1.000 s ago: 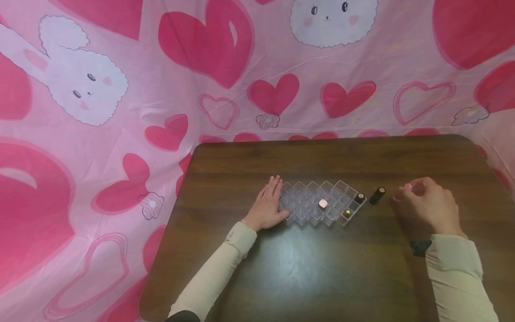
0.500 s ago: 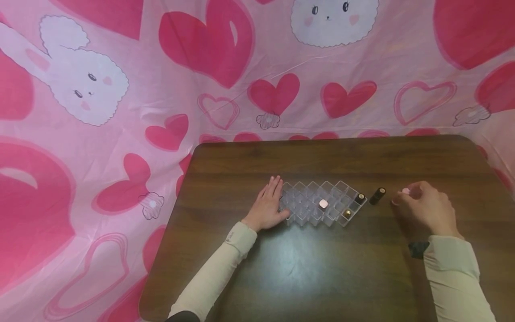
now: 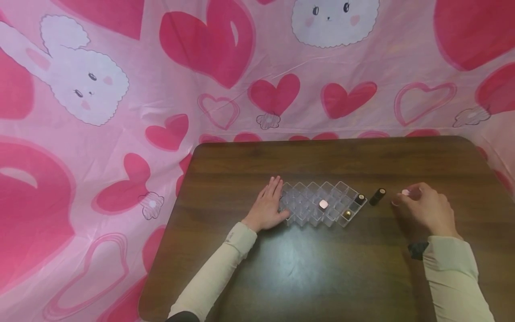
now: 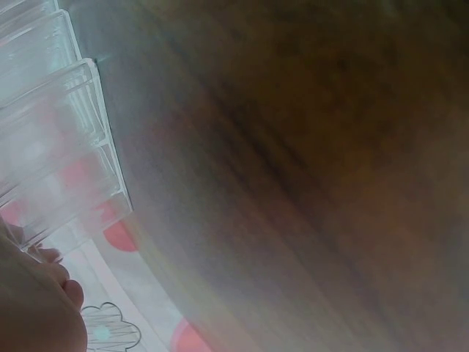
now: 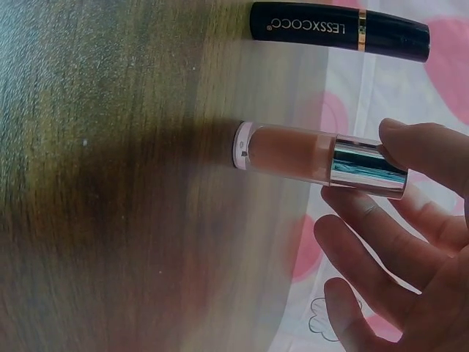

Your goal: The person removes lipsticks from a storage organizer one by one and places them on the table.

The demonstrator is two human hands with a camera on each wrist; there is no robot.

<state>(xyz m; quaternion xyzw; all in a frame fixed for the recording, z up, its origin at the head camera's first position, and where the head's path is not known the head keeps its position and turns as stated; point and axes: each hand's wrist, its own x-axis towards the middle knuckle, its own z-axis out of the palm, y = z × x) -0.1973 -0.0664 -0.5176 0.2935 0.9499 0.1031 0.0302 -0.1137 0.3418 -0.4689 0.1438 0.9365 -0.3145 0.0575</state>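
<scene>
In the head view my left hand (image 3: 266, 206) lies with straight fingers along the left end of a clear lipstick organizer (image 3: 298, 216); its thumb touches the front side. My right hand (image 3: 432, 210), off to the right, pinches the shiny cap of a lip gloss tube (image 5: 289, 152) between thumb and fingers. The tube is upright, its pale base at or just above the tabletop; I cannot tell which. Between it and the organizer stands a black lipstick tube (image 3: 377, 196) with a gold band and lettering, untouched.
Seated in organizer compartments are a pink-topped tube (image 3: 323, 204), a black-capped one (image 3: 360, 198) and a gold-topped one (image 3: 348, 213). The brown wooden table (image 3: 306, 273) has rounded corners. A pink heart-print cloth (image 3: 225, 49) hangs behind it and at its left.
My right hand has shifted slightly left with the lip gloss tube, closer to the black lipstick tube, then almost stopped. The left hand and the organizer have stayed put.
</scene>
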